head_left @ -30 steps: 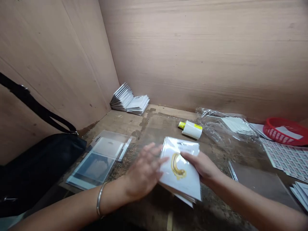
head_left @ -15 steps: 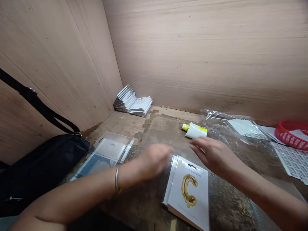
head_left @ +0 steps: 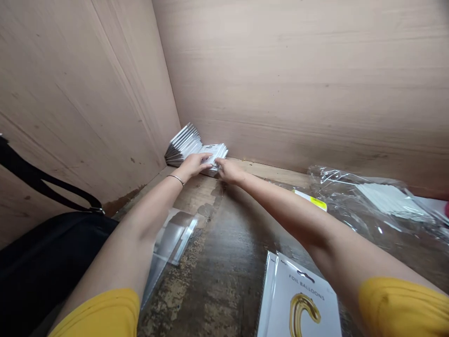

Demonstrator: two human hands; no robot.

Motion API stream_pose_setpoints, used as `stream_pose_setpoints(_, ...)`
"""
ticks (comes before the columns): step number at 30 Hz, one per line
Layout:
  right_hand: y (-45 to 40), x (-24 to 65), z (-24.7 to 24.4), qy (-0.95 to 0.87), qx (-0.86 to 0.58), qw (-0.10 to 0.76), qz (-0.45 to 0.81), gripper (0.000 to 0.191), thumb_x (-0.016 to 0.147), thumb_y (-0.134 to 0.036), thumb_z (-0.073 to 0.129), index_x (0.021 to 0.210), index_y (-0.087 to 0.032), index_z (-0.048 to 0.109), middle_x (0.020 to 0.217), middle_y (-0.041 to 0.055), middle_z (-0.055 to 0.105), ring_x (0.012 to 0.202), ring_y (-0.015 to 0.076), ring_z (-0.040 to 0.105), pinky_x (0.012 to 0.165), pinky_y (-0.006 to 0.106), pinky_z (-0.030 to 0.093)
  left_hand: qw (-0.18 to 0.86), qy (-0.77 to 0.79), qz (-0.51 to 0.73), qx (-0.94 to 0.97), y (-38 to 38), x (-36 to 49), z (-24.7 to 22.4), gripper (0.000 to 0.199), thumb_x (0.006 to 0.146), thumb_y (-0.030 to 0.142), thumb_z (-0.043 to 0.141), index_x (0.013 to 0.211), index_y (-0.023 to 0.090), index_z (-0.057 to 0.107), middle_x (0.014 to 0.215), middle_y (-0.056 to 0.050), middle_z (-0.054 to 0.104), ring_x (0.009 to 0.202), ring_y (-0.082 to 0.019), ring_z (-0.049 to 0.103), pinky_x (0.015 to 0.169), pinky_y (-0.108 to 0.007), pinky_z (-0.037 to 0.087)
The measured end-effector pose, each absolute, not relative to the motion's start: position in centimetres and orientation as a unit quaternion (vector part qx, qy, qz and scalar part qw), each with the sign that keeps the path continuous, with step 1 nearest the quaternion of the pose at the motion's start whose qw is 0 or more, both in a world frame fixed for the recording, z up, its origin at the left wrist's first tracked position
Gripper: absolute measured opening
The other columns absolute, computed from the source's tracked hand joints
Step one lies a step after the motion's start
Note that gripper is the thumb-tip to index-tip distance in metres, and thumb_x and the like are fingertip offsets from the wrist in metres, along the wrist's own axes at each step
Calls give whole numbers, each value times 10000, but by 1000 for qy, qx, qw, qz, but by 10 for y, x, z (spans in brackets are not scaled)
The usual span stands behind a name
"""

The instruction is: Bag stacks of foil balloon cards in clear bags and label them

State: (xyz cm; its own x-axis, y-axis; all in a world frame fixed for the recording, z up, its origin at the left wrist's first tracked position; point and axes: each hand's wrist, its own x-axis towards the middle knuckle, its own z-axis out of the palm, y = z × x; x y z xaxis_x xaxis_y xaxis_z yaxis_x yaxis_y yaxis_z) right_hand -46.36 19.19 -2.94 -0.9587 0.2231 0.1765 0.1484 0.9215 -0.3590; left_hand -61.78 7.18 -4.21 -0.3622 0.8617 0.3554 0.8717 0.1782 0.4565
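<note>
In the far left corner, a stack of white cards lies beside a fanned row of similar white cards leaning on the wall. My left hand grips the near left side of the lying stack, thumb over the top. At its right front edge, my right hand has its fingers closed on the cards; the fingertips are partly hidden. Closer to me, a foil balloon pack with a gold letter picture lies on top of another pack, apart from both hands.
Clear plastic sleeves lie under my left forearm. A black bag is at the left. Behind my right forearm are a white-and-yellow item and a clear bag of white sticks. Wooden walls close off the back and left.
Both hands have moved forward and left, from above the foil balloon pack to the stack of white cards in the corner. The view has shifted, and the pack sits lower in it.
</note>
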Motion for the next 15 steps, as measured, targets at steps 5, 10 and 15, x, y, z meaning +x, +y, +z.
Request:
stream_pose_setpoints(5, 195, -465, -36, -970, -131, 101, 177, 584, 853, -143, 494, 1418, -86, 363, 1236, 202, 632, 1103, 320, 620, 949, 421, 472, 51, -763, -328, -555, 71, -624, -42, 535, 931, 266, 467, 1454, 178, 394, 1259, -93, 648, 1103, -188, 626, 989, -313, 447)
stream_pose_setpoints(10, 193, -466, -34, -972, -125, 98, 174, 436, 835, -95, 482, 1267, -120, 539, 1168, 156, 671, 1070, 286, 632, 938, 366, 470, 135, -743, -242, -609, 65, -620, -35, 492, 913, 119, 375, 1369, 229, 521, 1498, -96, 418, 1296, -223, 495, 1056, -353, 404)
stream_pose_setpoints(15, 192, -464, -33, -968, -133, 109, 184, 432, 843, -93, 464, 1264, -119, 553, 1194, 149, 663, 1092, 269, 620, 955, 357, 457, 127, -718, -183, -660, 63, -619, -37, 450, 867, 335, 577, 1290, 182, 594, 1478, -138, 436, 1298, -265, 497, 1082, -382, 393)
